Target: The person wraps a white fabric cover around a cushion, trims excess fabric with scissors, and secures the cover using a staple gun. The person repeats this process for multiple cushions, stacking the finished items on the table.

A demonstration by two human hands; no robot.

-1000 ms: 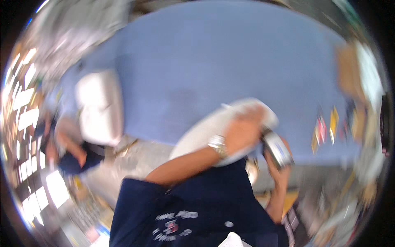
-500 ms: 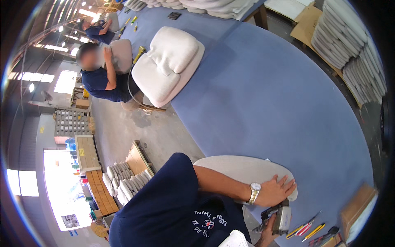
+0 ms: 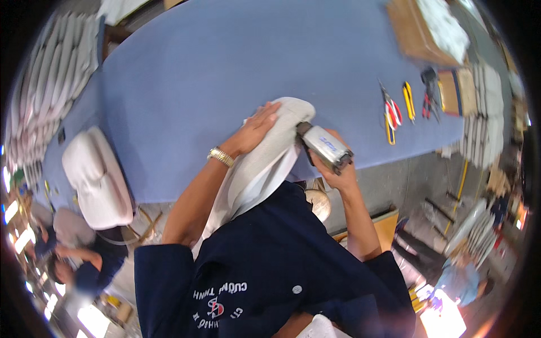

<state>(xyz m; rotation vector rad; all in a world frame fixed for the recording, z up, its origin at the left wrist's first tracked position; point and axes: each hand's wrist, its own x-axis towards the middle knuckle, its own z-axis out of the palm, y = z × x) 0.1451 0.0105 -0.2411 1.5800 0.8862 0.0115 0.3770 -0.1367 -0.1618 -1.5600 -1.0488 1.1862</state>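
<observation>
A light grey fabric-covered seat cushion [image 3: 260, 156] is tilted up between the table and my body, its paler underside partly showing on the right. My left hand [image 3: 255, 132], with a metal watch at the wrist, grips the cushion's upper left side, fingers laid over the fabric. In my right hand [image 3: 333, 169] is a grey and black staple gun [image 3: 327, 147], my fingers wrapped around its mostly hidden handle. Its black nose is at the cushion's right edge near the top; whether it touches is not clear.
On the blue table [image 3: 236, 50] lie scissors [image 3: 390, 110], a yellow cutter [image 3: 408, 101] and dark-handled pliers [image 3: 431, 104]. A cardboard box [image 3: 420, 31] stands beyond them. Far left are another cushion [image 3: 97, 177], stacked cushions [image 3: 51, 84] and a seated co-worker [image 3: 84, 265].
My view has turned to the right. The cushion has gone from lying flat to tilted up, and the staple gun has been raised to its right edge.
</observation>
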